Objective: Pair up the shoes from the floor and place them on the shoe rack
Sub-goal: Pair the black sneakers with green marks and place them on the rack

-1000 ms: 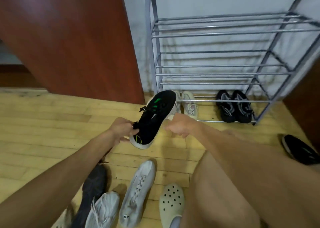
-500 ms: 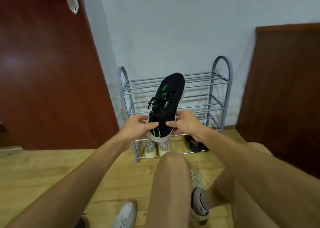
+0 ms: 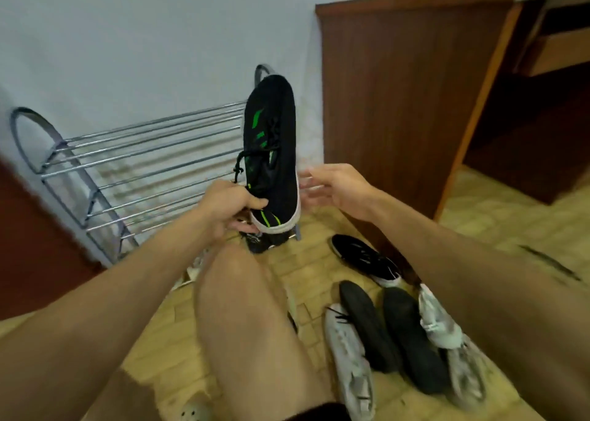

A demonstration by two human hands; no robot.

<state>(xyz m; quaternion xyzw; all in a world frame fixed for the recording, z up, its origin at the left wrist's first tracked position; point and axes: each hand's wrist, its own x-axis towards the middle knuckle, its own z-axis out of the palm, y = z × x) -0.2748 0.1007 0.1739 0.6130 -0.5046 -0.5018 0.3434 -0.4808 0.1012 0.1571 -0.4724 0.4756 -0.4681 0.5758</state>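
My left hand (image 3: pixel 228 208) grips the heel end of a black sneaker with green marks (image 3: pixel 273 152) and holds it toe-up in front of the metal shoe rack (image 3: pixel 137 162). Just to the right of the shoe, my right hand (image 3: pixel 338 187) hovers with its fingers spread, holding nothing. Under the raised sneaker a black shoe (image 3: pixel 260 243) sits on the rack's bottom shelf. On the floor to the right lie a black shoe with a white sole (image 3: pixel 367 259), two black shoes (image 3: pixel 392 334), and white sneakers (image 3: pixel 349 360).
A dark wooden cabinet (image 3: pixel 399 101) stands right of the rack, with a doorway beyond it. My bare knee (image 3: pixel 242 293) rises in the middle of the view. A foot in a pale clog (image 3: pixel 194 412) rests on the wooden floor at the bottom edge.
My right hand has let go of the sneaker and opened beside it. The view has swung to the right, bringing the floor shoes on the right into sight.
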